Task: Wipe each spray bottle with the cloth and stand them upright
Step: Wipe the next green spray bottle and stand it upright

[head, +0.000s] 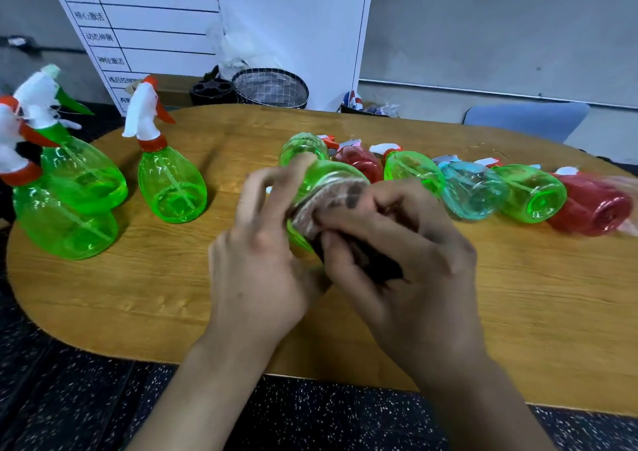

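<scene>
My left hand grips a green spray bottle held above the middle of the wooden table. My right hand holds a dark patterned cloth pressed against the bottle's base. Three green bottles stand upright at the left: one, one and one. Lying on their sides in a row at the right are several bottles: green, red, green, blue, green and red.
A round mesh basket and a black cup holder sit behind the table's far edge, by a white board with printed text. A blue chair back is at the far right. Dark speckled floor lies below the near edge.
</scene>
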A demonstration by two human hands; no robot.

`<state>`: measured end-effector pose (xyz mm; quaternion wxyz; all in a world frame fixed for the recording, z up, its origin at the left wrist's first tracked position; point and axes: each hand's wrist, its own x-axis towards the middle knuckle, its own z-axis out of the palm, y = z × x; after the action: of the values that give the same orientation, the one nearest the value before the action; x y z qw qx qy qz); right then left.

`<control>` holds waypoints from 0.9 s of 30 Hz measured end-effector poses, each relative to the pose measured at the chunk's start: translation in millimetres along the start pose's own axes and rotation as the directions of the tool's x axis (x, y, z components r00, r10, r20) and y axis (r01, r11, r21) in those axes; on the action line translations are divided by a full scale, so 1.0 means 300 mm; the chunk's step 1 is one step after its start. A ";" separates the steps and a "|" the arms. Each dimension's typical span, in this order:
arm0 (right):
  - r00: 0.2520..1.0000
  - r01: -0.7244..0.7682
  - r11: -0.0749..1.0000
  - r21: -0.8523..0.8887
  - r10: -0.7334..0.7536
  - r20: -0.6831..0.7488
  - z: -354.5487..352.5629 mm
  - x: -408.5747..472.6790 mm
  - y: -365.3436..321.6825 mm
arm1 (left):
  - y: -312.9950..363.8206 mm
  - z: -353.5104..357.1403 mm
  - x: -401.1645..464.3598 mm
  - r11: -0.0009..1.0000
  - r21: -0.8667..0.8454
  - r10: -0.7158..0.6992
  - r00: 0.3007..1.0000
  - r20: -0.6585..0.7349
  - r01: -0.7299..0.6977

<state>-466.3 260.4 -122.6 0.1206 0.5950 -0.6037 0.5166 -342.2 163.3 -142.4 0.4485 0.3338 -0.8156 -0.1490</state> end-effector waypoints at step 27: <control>0.993 -0.055 0.995 -0.082 0.046 -0.107 -0.027 -0.004 0.055 | 0.006 0.026 -0.013 0.998 -0.056 0.009 0.998 0.057 -0.006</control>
<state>-483.8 263.4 -128.0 0.1642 0.5458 -0.6329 0.5241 -348.0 167.0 -148.3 0.4348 0.3135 -0.8249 -0.1796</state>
